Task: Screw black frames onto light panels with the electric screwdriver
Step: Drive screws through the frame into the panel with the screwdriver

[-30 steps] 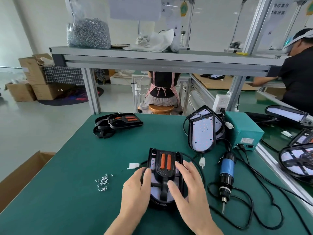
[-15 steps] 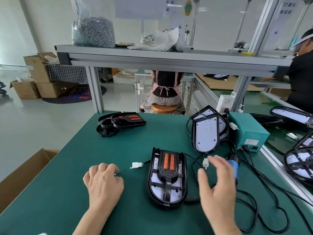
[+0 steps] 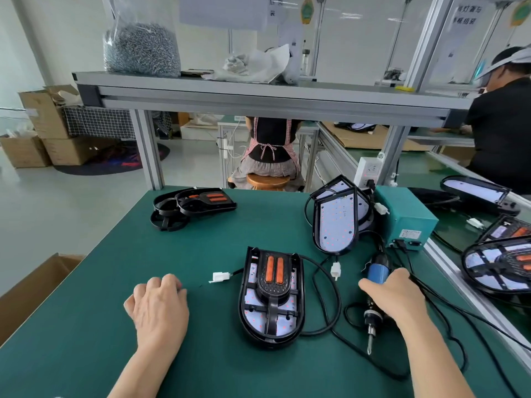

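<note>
A light panel [image 3: 252, 303] lies in the middle of the green mat with a black frame [image 3: 274, 285] bearing two orange strips laid on it. To its right, my right hand [image 3: 395, 297] grips the blue electric screwdriver [image 3: 377, 273], which lies on the mat with its bit [image 3: 369, 341] pointing toward me. My left hand [image 3: 156, 307] rests on the mat left of the panel. Its fingertips are bunched down over the spot where the loose screws lay, so the screws are hidden under it.
Spare black frames [image 3: 192, 206] are stacked at the back left. Bare light panels [image 3: 336, 222] lean against a teal power box [image 3: 408, 214]. Black cables [image 3: 327, 308] loop round the panel and screwdriver. Framed panels [image 3: 500, 268] fill the right conveyor, where a person [image 3: 505, 124] works. An open carton [image 3: 28, 288] stands left.
Both hands left the frame and panel. My left hand went left onto the screw pile; my right hand went right and closed round the screwdriver.
</note>
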